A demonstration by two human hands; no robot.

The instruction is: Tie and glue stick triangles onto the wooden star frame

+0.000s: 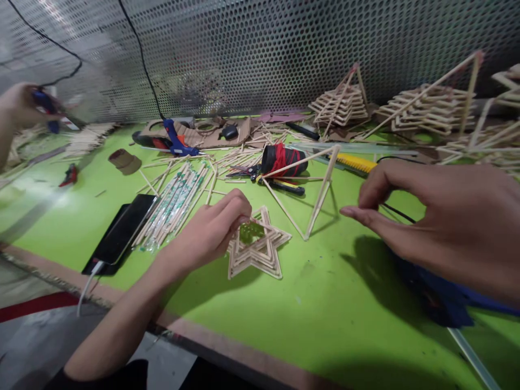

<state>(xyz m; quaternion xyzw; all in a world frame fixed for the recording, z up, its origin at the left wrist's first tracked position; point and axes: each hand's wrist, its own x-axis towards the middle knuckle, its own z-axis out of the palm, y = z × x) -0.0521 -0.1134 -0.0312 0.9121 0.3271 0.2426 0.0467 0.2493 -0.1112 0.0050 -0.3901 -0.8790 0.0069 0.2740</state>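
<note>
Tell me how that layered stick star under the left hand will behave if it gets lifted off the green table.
The stick star is probably light and fairly stiff, being thin wooden sticks stacked in layers. It looks fragile: the joints might give if squeezed. Lying flat on the table, it should slide, not roll. The left hand touches its top edge.

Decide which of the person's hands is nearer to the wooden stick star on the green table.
Left. The left hand touches the stick star at its upper left edge; the right hand hovers well off to its right, apart from it.
</note>
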